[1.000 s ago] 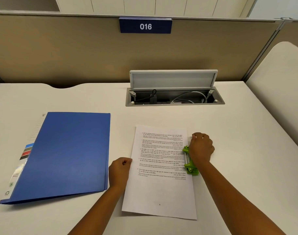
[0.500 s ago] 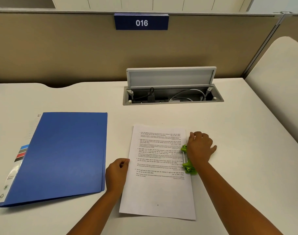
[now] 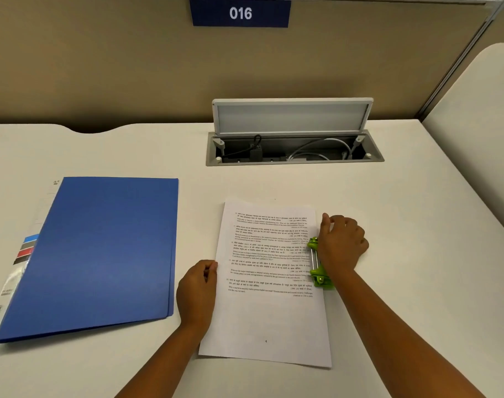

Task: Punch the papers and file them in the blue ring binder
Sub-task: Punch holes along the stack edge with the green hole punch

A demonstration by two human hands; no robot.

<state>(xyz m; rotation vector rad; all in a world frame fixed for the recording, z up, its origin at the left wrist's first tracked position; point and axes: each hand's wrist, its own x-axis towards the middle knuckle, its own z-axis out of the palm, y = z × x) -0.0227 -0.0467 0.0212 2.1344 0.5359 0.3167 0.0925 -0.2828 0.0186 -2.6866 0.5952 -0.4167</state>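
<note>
Papers (image 3: 269,282), printed with text, lie flat on the white worktop (image 3: 403,214), between the two hands. The right hand (image 3: 341,244) is laid knuckles-up over a green punch (image 3: 317,264) that sits on the right edge of the papers; its fingers are curled down over the punch and its thumb is stretched toward the sheet's upper right corner. The right forearm runs in from the lower right. The left hand (image 3: 197,288) is curled at the papers' left edge, about halfway down; its fingertips meet the edge, though whether the sheet is pinched cannot be told. The left forearm comes up from the bottom of the view.

The binder (image 3: 101,251), blue and closed, lies flat well to the left of the papers, just beside the left hand, with coloured tabs showing along its left side.

Behind the papers, a cable box (image 3: 294,152) is sunk into the worktop with its lid raised and cables seen inside. A beige partition (image 3: 101,67) stands at the back, bearing a blue sign (image 3: 240,12) marked 016.
</note>
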